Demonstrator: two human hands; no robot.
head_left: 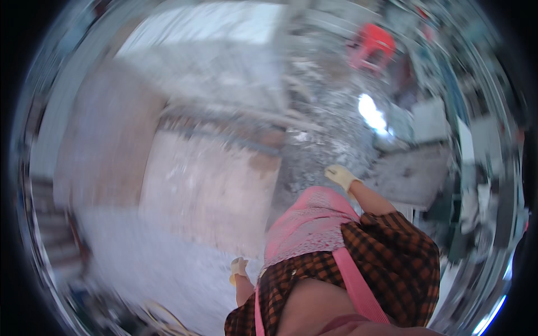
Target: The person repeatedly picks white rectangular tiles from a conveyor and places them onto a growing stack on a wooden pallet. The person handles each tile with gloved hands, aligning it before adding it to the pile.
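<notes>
My left hand [238,267], in a pale glove, hangs low at my left side, beside a large whitish flat surface [162,269]. My right hand [340,175], gloved in the same cream colour, is held out in front of my right hip, over the grey, dusty floor [330,151]. Nothing shows plainly in either hand, and blur hides how the fingers lie. A pink apron [314,224] covers my front over a brown-and-black checked garment [392,246].
Pale board-like slabs [210,190] and a big light block [213,61] lie to the left and ahead. A red plastic stool [374,47] stands far right. A grey flat panel [412,173] is at the right, near a bright patch [371,113]. Motion smears much of the scene.
</notes>
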